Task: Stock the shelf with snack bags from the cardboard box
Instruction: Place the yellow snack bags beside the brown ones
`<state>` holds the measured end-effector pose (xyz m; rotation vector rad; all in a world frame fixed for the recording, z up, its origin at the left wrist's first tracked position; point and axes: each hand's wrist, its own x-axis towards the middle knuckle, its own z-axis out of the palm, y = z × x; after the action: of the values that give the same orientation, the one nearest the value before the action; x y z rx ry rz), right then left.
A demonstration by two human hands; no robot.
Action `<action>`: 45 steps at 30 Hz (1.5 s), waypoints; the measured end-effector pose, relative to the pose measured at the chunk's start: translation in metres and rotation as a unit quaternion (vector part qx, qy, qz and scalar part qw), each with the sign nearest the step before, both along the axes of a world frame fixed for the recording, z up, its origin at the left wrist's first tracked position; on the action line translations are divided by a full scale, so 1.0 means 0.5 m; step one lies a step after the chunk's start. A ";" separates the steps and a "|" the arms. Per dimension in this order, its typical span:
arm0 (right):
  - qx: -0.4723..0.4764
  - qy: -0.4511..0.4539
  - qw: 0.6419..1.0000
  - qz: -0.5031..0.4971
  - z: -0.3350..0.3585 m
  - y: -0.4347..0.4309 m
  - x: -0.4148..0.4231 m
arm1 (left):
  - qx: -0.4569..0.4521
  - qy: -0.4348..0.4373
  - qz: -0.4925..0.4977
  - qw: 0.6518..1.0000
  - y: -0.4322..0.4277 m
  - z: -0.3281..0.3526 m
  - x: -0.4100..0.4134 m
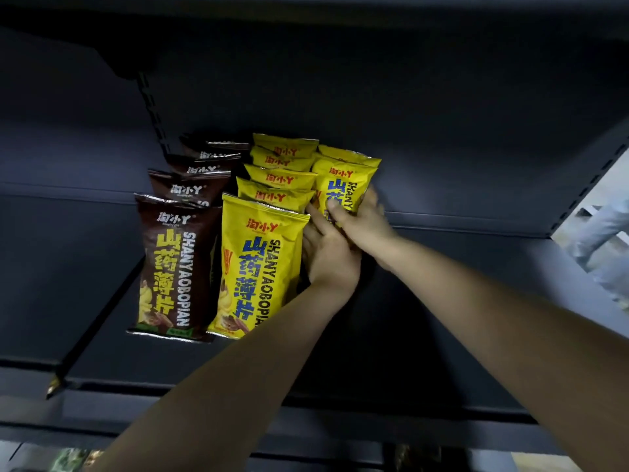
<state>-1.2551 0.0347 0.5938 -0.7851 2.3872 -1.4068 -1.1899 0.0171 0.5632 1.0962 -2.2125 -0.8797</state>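
Note:
On the dark shelf [425, 321] stand rows of snack bags: a row of brown bags [177, 264] on the left and a row of yellow bags [258, 267] beside it. A third row begins at the right with a yellow bag [343, 185], another yellow one behind it. My right hand [364, 223] grips this bag from its right side, thumb across its front. My left hand [326, 253] lies with straight fingers between the front yellow bag and the held one, touching the held bag's lower left. The cardboard box is out of view.
The upper shelf overhangs at the top. A slotted upright [153, 110] runs down the back panel at the left. The shelf's right end panel [585, 185] stands at the right, and past it a person's legs [599, 240] on a light floor. The shelf's front lip [306, 427] runs below my arms.

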 end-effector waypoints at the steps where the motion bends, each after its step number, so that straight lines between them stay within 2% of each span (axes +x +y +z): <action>1: -0.055 -0.014 0.998 -0.009 0.003 -0.007 -0.005 | 0.006 -0.009 -0.006 1.000 -0.001 0.000 0.001; 3: -0.115 -0.065 0.991 -0.029 0.015 -0.021 -0.011 | 0.008 -0.021 -0.007 1.000 -0.003 0.000 0.003; 6: -0.111 -0.090 0.989 -0.043 0.025 -0.035 -0.024 | 0.009 -0.027 -0.008 1.000 -0.003 -0.002 0.003; 15: -0.012 -0.013 0.998 -0.054 0.043 -0.049 -0.051 | 0.000 -0.020 0.001 1.000 -0.002 -0.010 0.003; 20: 0.036 -0.038 0.998 -0.045 0.046 -0.049 -0.055 | -0.007 -0.021 -0.011 1.000 -0.006 -0.009 0.005; 22: 0.025 -0.026 0.997 -0.061 0.050 -0.042 -0.055 | -0.034 -0.033 -0.011 0.999 -0.004 -0.009 0.010; 26: 0.013 0.020 0.996 -0.086 0.056 -0.007 -0.052 | -0.144 -0.097 0.008 0.985 0.017 -0.014 0.025; 30: 0.019 0.027 0.997 -0.072 0.053 0.054 -0.035 | -0.223 -0.075 0.066 0.970 0.060 -0.015 0.041; 39: -0.004 0.036 0.999 -0.024 0.080 0.226 0.034 | -0.225 -0.073 -0.080 0.968 0.153 0.046 0.089; 45: -0.026 0.027 0.999 0.025 0.086 0.368 0.084 | -0.229 -0.028 -0.112 0.966 0.243 0.066 0.131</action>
<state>-1.2132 0.2186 0.6368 -0.9002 2.3624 -1.4523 -1.1243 0.1387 0.5963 0.6671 -2.4514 -0.3856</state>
